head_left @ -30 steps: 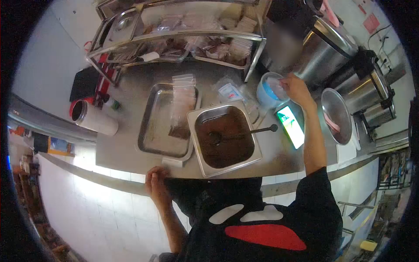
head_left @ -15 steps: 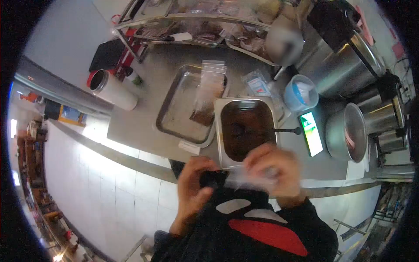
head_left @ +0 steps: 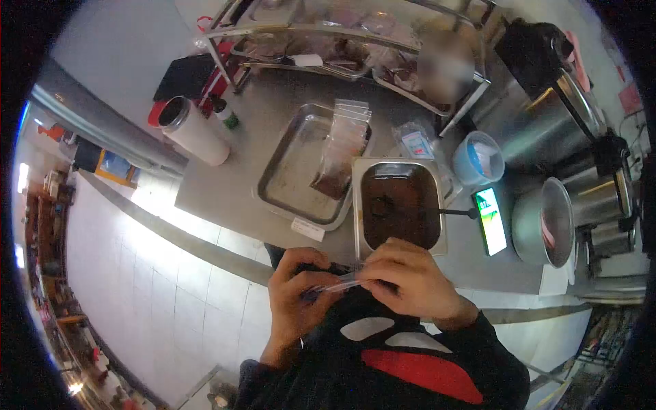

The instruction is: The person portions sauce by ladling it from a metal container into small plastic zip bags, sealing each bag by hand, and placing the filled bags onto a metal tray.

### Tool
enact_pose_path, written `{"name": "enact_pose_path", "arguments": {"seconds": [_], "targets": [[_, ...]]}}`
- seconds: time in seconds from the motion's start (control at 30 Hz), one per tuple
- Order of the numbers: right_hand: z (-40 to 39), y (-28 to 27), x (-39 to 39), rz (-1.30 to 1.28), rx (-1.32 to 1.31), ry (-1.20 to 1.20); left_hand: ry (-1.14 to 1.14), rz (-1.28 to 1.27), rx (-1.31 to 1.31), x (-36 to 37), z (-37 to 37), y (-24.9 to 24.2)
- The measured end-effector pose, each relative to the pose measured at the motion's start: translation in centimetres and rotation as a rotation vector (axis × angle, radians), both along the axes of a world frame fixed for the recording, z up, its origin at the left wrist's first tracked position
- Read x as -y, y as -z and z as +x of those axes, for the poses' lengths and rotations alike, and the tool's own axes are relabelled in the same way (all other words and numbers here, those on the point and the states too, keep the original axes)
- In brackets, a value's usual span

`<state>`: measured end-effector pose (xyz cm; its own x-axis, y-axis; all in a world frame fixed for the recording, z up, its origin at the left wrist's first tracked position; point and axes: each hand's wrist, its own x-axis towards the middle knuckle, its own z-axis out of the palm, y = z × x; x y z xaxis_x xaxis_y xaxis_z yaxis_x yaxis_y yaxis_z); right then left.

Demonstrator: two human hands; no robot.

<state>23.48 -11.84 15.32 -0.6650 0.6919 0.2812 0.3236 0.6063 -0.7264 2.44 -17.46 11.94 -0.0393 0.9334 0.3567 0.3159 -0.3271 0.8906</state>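
My left hand [head_left: 301, 294] and my right hand [head_left: 413, 277] meet in front of my body at the table's front edge. Between them both pinch a small clear plastic bag [head_left: 341, 283], seen nearly edge-on, so its contents cannot be made out. Just beyond my right hand stands a deep steel pan [head_left: 358, 219] holding dark brown sauce [head_left: 400, 212]. A black-handled utensil [head_left: 454, 212] rests across its right rim, its other end hidden in the sauce. Left of the pan, a shallow steel tray [head_left: 273, 167] carries overlapping clear bags [head_left: 345, 140] with brown contents at their lower ends.
A lit phone [head_left: 490, 222], a blue-tinted tub [head_left: 478, 160] and a metal bowl [head_left: 547, 222] stand on the right. A white flask [head_left: 201, 137] and a small bottle [head_left: 224, 114] are at left. Behind, a rack [head_left: 314, 29] bears trays; large steel pots [head_left: 509, 102] stand far right.
My right hand, blurred before, has moved left to meet my left hand. The plastic bag is now pinched between both. The whole view has shifted slightly.
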Motion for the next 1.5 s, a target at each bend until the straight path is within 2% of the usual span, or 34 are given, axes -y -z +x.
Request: {"name": "enact_pose_path", "arguments": {"seconds": [0.17,0.27,0.37,0.4,0.5,0.6,0.7,0.87,1.0,1.17,1.37,1.5], "targets": [[-1.0,-1.6,-0.1,-0.001,-0.025,-0.011,-0.014,0.073,-0.152,-0.7,-1.1,-0.7],[-1.3,-2.4,-0.7,0.022,0.083,0.014,0.078,0.148,-0.222,-1.2,-1.7,-2.0],[-1.7,-2.6,-1.3,0.113,0.107,-0.004,0.073,0.173,-0.256,-1.3,-1.9,-1.5],[-1.7,-2.7,-1.3,0.07,0.09,0.015,0.061,0.184,-0.29,-1.6,-1.9,-1.6],[-1.7,-2.5,-1.2,0.01,0.032,0.085,-0.352,0.213,-0.141,-1.0,-0.7,-2.5],[-2.2,-2.5,-1.2,0.038,-0.042,0.107,-0.314,0.3,-0.248,-0.3,-0.5,-2.8],[-2.7,-2.2,-0.7,-0.023,-0.081,0.099,-0.18,0.222,-0.267,-1.1,1.3,-1.6],[-2.6,-0.7,-0.8,-0.086,-0.116,0.118,-0.04,0.221,-0.13,-1.6,0.8,-0.2],[-1.9,0.0,-1.4,-0.212,-0.143,0.009,0.119,0.189,-0.016,-1.9,-0.2,-0.1],[-2.3,0.6,-1.4,-0.227,-0.182,0.051,0.116,0.15,-0.078,-1.8,-0.8,0.0],[-2.8,0.9,-0.6,-0.032,-0.105,0.098,0.064,0.148,-0.101,-1.5,-1.0,-0.7],[-2.6,0.4,-0.9,-0.045,-0.146,0.036,0.113,0.143,-0.087,-1.6,-1.3,0.0]]}}
